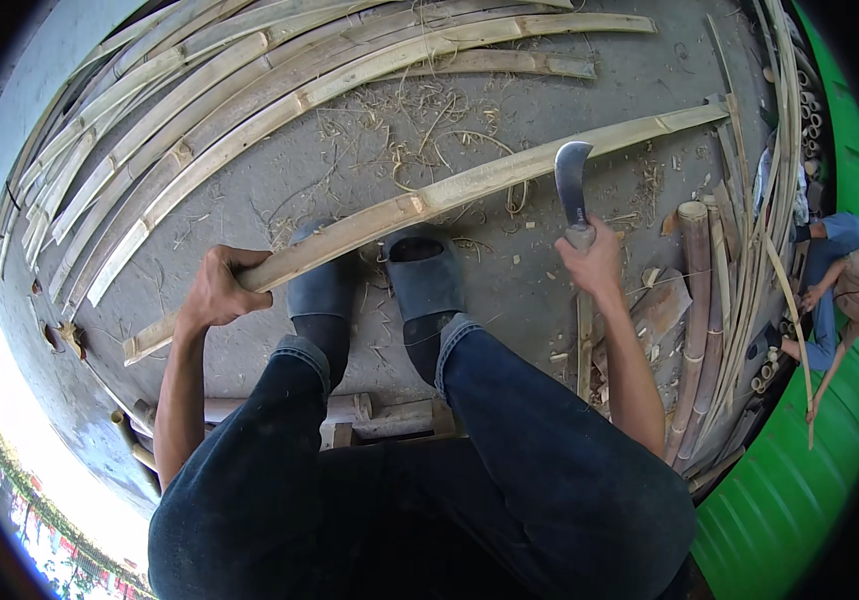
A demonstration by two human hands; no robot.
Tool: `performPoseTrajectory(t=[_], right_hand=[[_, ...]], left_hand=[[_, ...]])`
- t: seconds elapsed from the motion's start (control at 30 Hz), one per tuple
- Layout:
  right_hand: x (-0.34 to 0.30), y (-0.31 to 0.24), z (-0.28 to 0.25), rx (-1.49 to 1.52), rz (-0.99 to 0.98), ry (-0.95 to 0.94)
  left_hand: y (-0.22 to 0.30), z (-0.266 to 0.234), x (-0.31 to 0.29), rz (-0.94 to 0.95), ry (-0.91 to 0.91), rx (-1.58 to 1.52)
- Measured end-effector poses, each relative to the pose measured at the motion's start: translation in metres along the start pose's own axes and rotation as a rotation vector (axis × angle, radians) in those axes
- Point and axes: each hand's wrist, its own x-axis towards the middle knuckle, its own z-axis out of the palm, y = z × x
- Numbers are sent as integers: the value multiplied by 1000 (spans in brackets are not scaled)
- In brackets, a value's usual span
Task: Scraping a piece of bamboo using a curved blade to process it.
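My left hand (217,287) is closed round a long split bamboo strip (369,222) near its lower left end. The strip slants up to the right, passing over the toes of my slippers, and its far end reaches loose slats at the upper right. In my right hand (592,258) I grip a billhook (572,185) by its handle, which the fingers mostly cover. Its dark curved blade points up, with the hooked tip bending left. In the picture the blade overlaps the strip's edge; I cannot tell whether they touch.
Several split bamboo slats (279,95) lie fanned across the floor beyond. Thin shavings (419,125) litter the concrete. Bamboo poles (696,300) and thin strips (749,290) line the right side. Past a green corrugated sheet (799,510), another person (834,285) handles a strip.
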Motion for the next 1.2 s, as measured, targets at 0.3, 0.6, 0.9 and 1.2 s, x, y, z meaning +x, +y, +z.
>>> performPoseTrajectory(t=[0.3, 0.6, 0.9, 1.2], right_hand=[[-19, -38, 16, 73, -254, -114], [-28, -37, 19, 380, 216, -168], [-10, -52, 8, 34, 35, -134], [15, -50, -4, 262, 286, 15]], left_hand=[[23, 11, 11, -16, -86, -64], [11, 2, 10, -24, -68, -33], [18, 11, 6, -66, -114, -66], [27, -2, 10, -49, -114, -42]])
